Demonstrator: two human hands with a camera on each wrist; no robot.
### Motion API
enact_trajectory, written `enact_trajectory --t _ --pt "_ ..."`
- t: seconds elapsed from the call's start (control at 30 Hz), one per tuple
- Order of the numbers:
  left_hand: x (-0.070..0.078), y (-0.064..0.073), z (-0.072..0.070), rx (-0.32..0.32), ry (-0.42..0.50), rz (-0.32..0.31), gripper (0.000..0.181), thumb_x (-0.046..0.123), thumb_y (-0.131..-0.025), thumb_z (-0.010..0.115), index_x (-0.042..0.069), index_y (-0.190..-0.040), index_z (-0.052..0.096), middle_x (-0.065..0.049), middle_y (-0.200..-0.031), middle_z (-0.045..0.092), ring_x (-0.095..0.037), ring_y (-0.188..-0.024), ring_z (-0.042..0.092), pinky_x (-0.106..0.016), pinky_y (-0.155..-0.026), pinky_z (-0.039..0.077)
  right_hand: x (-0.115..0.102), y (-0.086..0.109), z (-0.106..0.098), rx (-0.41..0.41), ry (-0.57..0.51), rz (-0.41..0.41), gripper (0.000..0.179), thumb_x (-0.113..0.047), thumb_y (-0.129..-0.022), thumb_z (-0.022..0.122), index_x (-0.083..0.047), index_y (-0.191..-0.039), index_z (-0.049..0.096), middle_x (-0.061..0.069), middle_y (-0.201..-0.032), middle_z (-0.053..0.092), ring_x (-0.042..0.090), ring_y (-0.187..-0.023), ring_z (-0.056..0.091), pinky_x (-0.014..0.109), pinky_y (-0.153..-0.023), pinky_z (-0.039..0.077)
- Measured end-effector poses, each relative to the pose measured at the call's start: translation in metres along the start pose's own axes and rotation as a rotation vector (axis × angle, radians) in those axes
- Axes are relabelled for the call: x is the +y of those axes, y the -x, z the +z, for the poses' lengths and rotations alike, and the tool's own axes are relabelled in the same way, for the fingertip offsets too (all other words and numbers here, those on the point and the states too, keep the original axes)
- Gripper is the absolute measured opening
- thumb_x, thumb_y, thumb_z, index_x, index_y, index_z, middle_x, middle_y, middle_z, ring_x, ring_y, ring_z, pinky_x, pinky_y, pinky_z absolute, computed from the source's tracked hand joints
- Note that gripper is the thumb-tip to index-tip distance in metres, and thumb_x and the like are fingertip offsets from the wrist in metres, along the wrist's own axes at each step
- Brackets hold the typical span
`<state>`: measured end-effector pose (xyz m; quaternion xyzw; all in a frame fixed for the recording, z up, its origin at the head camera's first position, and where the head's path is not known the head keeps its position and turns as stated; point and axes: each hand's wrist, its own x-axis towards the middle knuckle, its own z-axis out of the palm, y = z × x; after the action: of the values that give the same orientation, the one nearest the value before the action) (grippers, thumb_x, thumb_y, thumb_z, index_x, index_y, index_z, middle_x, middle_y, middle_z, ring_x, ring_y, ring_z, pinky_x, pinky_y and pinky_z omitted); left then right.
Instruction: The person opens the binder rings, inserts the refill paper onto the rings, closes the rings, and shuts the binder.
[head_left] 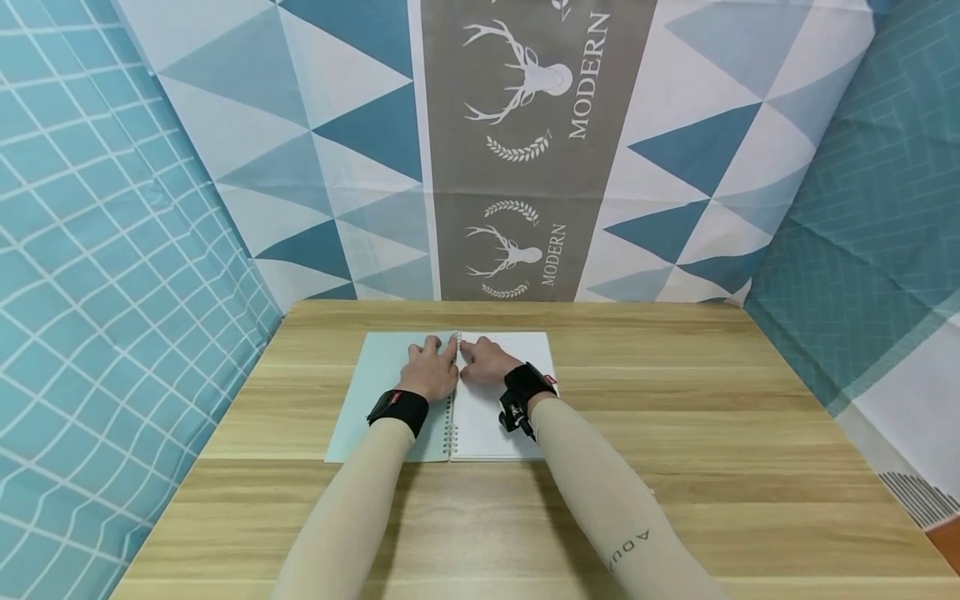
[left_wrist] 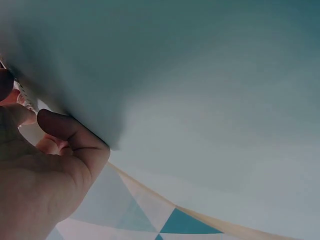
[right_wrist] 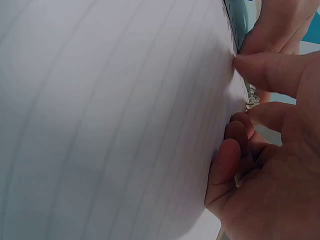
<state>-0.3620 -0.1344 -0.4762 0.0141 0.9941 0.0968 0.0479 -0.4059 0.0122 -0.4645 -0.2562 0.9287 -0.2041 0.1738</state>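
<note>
A spiral notebook lies spread on the table, with a pale blue cover (head_left: 367, 400) on the left and a white lined page (head_left: 487, 429) on the right. Its wire coil (head_left: 450, 437) runs down the middle. My left hand (head_left: 429, 372) rests on the cover side, index finger stretched along the upper coil. From the page side my right hand (head_left: 489, 362) touches the paper beside the coil, index finger pointing at it. In the right wrist view, the thumb of my right hand (right_wrist: 275, 185) meets the page edge by the binding and its outer fingers bend against the sheet.
The notebook sits toward the far side of a wooden table (head_left: 675, 433). Behind stands a patterned cloth wall (head_left: 367, 150), with a blue grid cloth (head_left: 90, 250) at left and a teal cloth (head_left: 862, 208) at right. Black bands with cameras circle both wrists.
</note>
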Motion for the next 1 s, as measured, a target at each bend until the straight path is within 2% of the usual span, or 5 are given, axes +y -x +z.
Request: enact_trajectory --t 0.2,0.43,0.57,0.8,1.0 --pt "-0.0001 0.0005 0.0029 0.002 -0.008 -0.002 0.059 0.036 -0.109 0.04 0.025 -0.164 0.023 -0.016 -0.161 0.028 -0.048 -0.136 0.034 -0.053 -0.085 0.056 0.003 -0.0041 0.0046 0.011 0.011 -0.011 0.061 -0.023 -0.099 0.061 -0.012 -0.155 0.04 0.017 -0.119 0.052 0.024 -0.094 0.046 0.036 -0.082 0.034" --pt "0.0005 0.0007 0.003 0.013 0.002 0.004 0.061 0.036 -0.108 0.041 0.022 -0.164 0.022 -0.016 -0.162 0.028 -0.048 -0.136 0.032 -0.054 -0.086 0.056 0.0034 -0.0013 0.0014 0.016 -0.067 -0.004 0.071 -0.018 -0.098 0.062 -0.012 -0.161 0.031 0.011 -0.103 0.049 0.021 -0.086 0.041 0.033 -0.079 0.033" --pt "-0.0004 0.0003 0.0048 0.012 0.004 0.007 0.062 0.037 -0.108 0.042 0.022 -0.164 0.021 -0.016 -0.162 0.027 -0.048 -0.137 0.033 -0.054 -0.083 0.056 0.0041 -0.0003 0.0023 0.021 -0.063 -0.017 0.069 -0.017 -0.098 0.061 -0.015 -0.161 0.032 0.012 -0.103 0.048 0.021 -0.089 0.04 0.033 -0.08 0.032" --pt "-0.0014 -0.0005 0.0045 0.003 0.009 -0.001 0.062 0.039 -0.108 0.042 0.026 -0.164 0.02 -0.016 -0.161 0.027 -0.047 -0.133 0.036 -0.053 -0.082 0.056 0.0041 -0.0017 0.0054 0.029 -0.022 -0.003 0.07 -0.019 -0.099 0.059 -0.019 -0.162 0.029 0.017 -0.115 0.05 0.022 -0.088 0.041 0.034 -0.079 0.032" --pt "-0.0005 -0.001 0.0012 -0.008 0.008 -0.008 0.063 0.038 -0.108 0.042 0.026 -0.165 0.019 -0.016 -0.162 0.026 -0.048 -0.135 0.034 -0.054 -0.087 0.056 0.0025 -0.0024 0.0061 0.044 -0.013 0.026 0.07 -0.026 -0.1 0.062 -0.023 -0.161 0.027 0.011 -0.105 0.045 0.02 -0.083 0.039 0.032 -0.075 0.031"
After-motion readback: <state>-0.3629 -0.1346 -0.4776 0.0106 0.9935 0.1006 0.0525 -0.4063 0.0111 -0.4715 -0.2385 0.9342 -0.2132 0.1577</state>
